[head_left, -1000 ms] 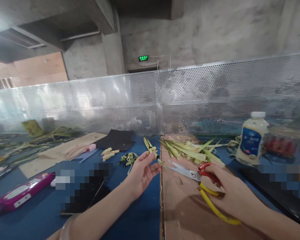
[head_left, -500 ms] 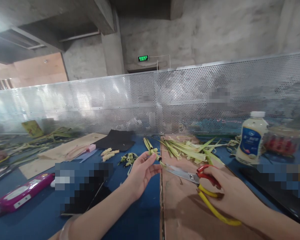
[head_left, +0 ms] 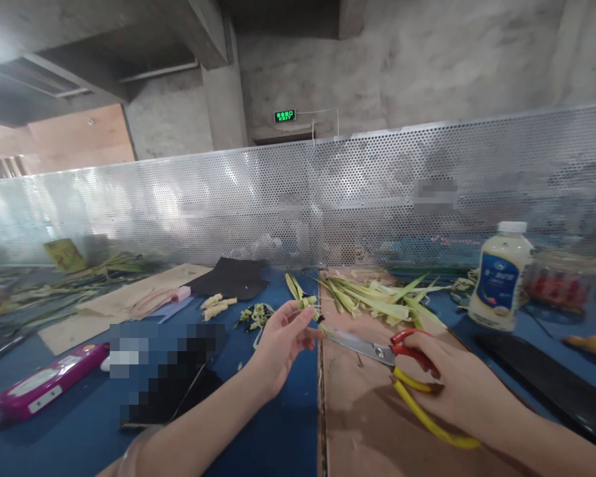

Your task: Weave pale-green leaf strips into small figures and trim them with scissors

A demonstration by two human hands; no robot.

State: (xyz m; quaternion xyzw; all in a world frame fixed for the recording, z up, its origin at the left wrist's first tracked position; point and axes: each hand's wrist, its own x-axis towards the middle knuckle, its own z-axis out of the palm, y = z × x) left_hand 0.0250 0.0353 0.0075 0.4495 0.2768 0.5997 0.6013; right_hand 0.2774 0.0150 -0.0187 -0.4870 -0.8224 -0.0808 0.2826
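My left hand (head_left: 281, 344) pinches a small pale green husk piece (head_left: 306, 302) with dark binding between thumb and fingers. Some thin ends trail from it toward the right. In my right hand (head_left: 461, 377) is a pair of scissors (head_left: 362, 346) with red and yellow handles, my fingers through the loops. The blade tips reach the trailing ends beside my left fingertips; whether they touch them I cannot tell. Behind, pale green husk strips (head_left: 372, 295) lie on a cardboard sheet (head_left: 367, 411). Small tied green pieces (head_left: 258, 317) rest left of my left hand.
A white-capped bottle (head_left: 499, 278), a clear jar (head_left: 563, 285) and a black case (head_left: 546, 384) stand or lie at right. On the left are a purple device (head_left: 52, 381), beige sheets (head_left: 94, 311), black paper (head_left: 231, 278) and pale knotted pieces (head_left: 218, 306). A perforated metal screen (head_left: 218, 199) runs behind.
My left thumb and fingers have shifted slightly around the husk piece, which sits a little differently in the pinch. The scissors stay almost in place.
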